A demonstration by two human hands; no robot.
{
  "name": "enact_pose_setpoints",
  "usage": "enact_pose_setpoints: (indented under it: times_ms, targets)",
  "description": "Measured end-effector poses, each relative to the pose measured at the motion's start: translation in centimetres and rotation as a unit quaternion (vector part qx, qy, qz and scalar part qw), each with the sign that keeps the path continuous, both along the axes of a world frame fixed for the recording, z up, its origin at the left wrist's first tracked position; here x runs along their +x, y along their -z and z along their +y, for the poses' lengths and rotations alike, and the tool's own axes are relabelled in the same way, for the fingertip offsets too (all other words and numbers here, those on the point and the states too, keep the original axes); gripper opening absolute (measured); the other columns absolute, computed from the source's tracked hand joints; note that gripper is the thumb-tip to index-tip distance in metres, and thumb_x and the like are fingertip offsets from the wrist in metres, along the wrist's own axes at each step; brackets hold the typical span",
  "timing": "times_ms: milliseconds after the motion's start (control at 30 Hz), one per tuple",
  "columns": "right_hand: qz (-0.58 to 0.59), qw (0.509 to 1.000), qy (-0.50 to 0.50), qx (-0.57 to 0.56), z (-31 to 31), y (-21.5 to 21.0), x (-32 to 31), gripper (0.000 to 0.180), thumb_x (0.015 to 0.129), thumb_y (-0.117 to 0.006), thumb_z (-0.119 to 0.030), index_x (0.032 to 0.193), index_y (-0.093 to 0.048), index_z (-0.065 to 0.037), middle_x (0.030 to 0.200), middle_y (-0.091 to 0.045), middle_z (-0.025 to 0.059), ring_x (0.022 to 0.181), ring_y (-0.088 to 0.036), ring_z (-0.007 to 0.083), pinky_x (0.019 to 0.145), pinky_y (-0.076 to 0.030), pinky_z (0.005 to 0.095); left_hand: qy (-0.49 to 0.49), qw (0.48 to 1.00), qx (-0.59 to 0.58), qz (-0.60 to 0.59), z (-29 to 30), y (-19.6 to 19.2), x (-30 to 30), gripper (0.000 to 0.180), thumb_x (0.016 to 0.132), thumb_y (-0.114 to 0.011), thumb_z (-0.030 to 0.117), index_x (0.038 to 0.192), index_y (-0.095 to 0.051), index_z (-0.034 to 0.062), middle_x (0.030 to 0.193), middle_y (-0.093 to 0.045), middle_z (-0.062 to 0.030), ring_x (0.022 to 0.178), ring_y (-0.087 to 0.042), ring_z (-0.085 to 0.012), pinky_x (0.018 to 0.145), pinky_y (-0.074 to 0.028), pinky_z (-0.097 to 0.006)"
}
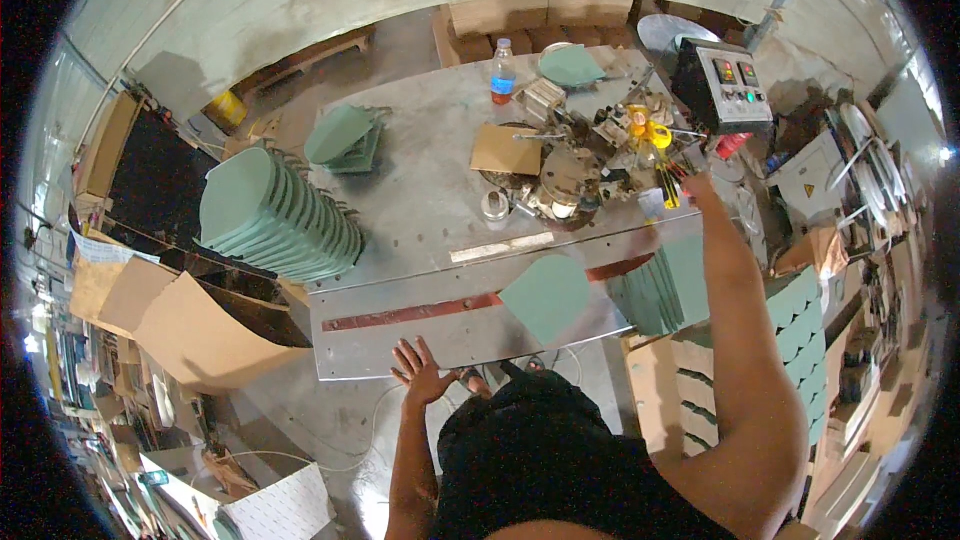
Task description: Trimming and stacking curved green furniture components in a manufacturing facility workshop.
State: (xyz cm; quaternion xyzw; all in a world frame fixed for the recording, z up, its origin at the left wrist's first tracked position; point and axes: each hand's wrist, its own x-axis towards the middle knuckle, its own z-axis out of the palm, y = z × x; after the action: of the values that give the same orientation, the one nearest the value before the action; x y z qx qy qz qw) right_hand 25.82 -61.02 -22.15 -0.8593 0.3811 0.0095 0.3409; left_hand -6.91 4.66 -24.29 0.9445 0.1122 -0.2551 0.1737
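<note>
My left hand (424, 376) is open with fingers spread at the front edge of the metal table (420, 230), holding nothing. Farther right, my right arm reaches across the table. My right hand (697, 186) is closed among hand tools, beside yellow-and-black pliers (669, 188) and a small red handle. Its fingertips are partly hidden, so what it grips is unclear. Between my arms, a single green rounded sheet (548, 298) lies over the table's front strip. A fanned stack of green sheets (650, 290) sits beside it, under my right forearm.
A tall stack of green pieces (280, 215) stands at the left, with a smaller pile (343, 138) behind. A bottle (502, 72), metal parts (570, 180) and a control box (728, 85) occupy the far side. Cardboard boxes (190, 325) flank the table.
</note>
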Motion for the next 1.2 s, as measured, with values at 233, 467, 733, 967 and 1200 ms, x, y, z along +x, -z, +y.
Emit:
enact_pose_setpoints:
  times_ms: [233,467,733,967,1200]
  targets:
    - [-0.138,0.953,-0.050,0.263,0.0,-10.7,-4.6,0.014,0.077,-0.064,-0.012,0.072,-0.056,-0.003,0.067,-0.055,0.0082,0.062,-0.059,0.0187,0.065,-0.054,0.0299,0.017,1.000,0.008,0.021,0.4,0.4,0.0,0.125,0.069,-0.066,0.065,0.143,0.016,0.0068,0.143,0.026,-0.0312,0.130,0.025,-0.0510,0.095,0.003,-0.074]
    - [-0.283,0.883,-0.046,0.372,9.6,-22.1,-14.8,0.013,0.081,-0.061,-0.007,0.091,-0.056,0.000,0.091,-0.059,0.0104,0.080,-0.061,0.0172,0.068,-0.052,0.0262,-0.003,0.999,-0.030,0.018,0.1,-1.6,-0.3,0.120,0.069,-0.070,0.053,0.144,0.008,0.0015,0.144,0.021,-0.0325,0.131,0.024,-0.0517,0.094,0.003,-0.075]
    - [-0.311,0.758,-0.202,0.538,26.3,-19.9,-26.6,0.050,0.078,-0.062,-0.011,0.124,-0.046,-0.001,0.100,-0.061,0.0148,0.078,-0.062,0.0208,0.068,-0.054,0.0308,0.041,0.998,-0.036,-0.004,0.7,-1.0,0.1,0.119,0.069,-0.067,0.061,0.145,0.003,0.0016,0.144,0.017,-0.0346,0.131,0.019,-0.0538,0.093,-0.002,-0.076]
    - [-0.161,0.804,-0.087,0.566,43.2,-13.7,-26.2,0.045,0.076,-0.053,0.000,0.120,-0.045,-0.002,0.081,-0.058,0.0079,0.066,-0.059,0.0176,0.060,-0.050,0.0290,0.088,0.984,-0.153,-0.025,5.7,-5.5,1.8,0.085,0.078,-0.061,0.054,0.137,-0.029,0.0011,0.144,-0.017,-0.0299,0.133,-0.016,-0.0483,0.096,-0.016,-0.070]
    - [-0.182,0.919,-0.257,0.237,51.0,-4.6,-25.7,0.049,0.079,-0.055,-0.005,0.127,-0.046,-0.005,0.096,-0.061,0.0163,0.079,-0.063,0.0279,0.069,-0.049,0.0337,0.067,0.935,-0.297,-0.182,9.7,-5.8,7.2,0.050,0.083,-0.061,0.026,0.123,-0.048,-0.0007,0.121,-0.053,-0.0237,0.113,-0.049,-0.0412,0.094,-0.040,-0.044]
